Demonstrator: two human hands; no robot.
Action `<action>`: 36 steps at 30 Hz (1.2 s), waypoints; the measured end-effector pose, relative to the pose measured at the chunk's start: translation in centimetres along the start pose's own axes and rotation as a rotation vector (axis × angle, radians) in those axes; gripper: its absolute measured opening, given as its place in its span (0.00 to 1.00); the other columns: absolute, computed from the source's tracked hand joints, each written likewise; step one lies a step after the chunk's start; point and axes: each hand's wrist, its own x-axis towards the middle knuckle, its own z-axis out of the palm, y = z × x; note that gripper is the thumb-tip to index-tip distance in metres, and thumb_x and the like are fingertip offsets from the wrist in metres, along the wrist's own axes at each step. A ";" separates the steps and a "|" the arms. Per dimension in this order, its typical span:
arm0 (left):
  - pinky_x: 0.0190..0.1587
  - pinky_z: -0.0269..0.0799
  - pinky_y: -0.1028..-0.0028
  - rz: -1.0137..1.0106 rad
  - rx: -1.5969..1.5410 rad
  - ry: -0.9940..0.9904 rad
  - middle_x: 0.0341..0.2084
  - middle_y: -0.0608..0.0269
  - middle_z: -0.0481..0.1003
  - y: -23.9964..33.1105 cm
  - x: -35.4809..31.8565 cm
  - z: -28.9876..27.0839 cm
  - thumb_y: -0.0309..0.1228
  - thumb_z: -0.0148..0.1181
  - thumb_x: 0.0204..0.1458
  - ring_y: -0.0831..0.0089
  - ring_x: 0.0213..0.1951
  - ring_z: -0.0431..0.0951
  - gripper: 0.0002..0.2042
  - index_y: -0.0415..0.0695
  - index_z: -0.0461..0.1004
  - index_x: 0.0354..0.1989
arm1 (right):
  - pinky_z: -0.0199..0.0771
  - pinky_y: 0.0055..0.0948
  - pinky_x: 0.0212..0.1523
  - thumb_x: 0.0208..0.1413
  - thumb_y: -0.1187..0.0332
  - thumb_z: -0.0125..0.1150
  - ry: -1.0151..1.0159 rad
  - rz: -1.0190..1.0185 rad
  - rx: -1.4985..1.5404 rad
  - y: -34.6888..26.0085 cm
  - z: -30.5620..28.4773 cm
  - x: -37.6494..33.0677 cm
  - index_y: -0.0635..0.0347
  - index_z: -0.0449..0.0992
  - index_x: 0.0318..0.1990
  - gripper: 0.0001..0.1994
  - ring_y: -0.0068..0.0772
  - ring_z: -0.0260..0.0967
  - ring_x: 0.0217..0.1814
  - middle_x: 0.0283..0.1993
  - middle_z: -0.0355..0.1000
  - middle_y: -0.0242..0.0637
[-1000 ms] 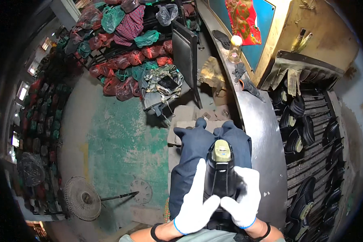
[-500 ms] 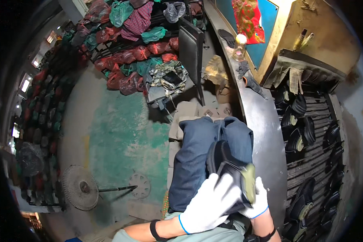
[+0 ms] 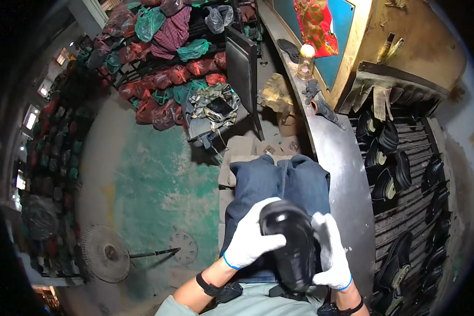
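Black shoe (image 3: 289, 247) observed above the blue trousers (image 3: 258, 181): left hand (image 3: 254, 238) clamped on its far end, thumb on top; right hand (image 3: 332, 250) alongside, fingers parted, contact unclear; long axis roughly fore-and-aft; metal bench (image 3: 348, 184) farther right.

Gloved left hand (image 3: 252, 238) curled, gloved right hand (image 3: 332, 255) loosely cupped, left forearm (image 3: 193, 296) slanting inward

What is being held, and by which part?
A glossy black shoe: the white-gloved left hand grips its left side near the far rounded end; the white-gloved right hand is at its right side, contact unclear.
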 end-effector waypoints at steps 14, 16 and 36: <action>0.67 0.74 0.66 0.136 0.483 0.164 0.60 0.51 0.83 1.3 2.6 -1.2 0.29 0.69 0.62 0.64 0.61 0.82 0.21 0.35 0.81 0.63 | 0.51 0.58 0.84 0.44 0.53 0.84 -0.205 -0.153 -0.642 3.4 0.7 -1.1 0.67 0.53 0.83 0.61 0.71 0.50 0.86 0.82 0.53 0.66; 0.71 0.70 0.64 0.054 0.517 0.057 0.68 0.49 0.78 1.9 4.3 -0.9 0.32 0.65 0.66 0.62 0.68 0.77 0.23 0.35 0.77 0.67 | 0.48 0.46 0.86 0.48 0.61 0.83 -0.213 0.050 -0.321 0.9 -0.5 -1.3 0.64 0.50 0.85 0.60 0.50 0.51 0.88 0.86 0.53 0.52; 0.53 0.76 0.55 0.958 1.183 -0.716 0.44 0.47 0.81 -11.6 27.9 32.7 0.34 0.67 0.54 0.50 0.53 0.81 0.14 0.39 0.82 0.45 | 0.64 0.52 0.79 0.46 0.72 0.71 1.071 0.097 -1.536 -1.9 -24.4 -6.9 0.59 0.67 0.77 0.44 0.64 0.61 0.79 0.72 0.68 0.59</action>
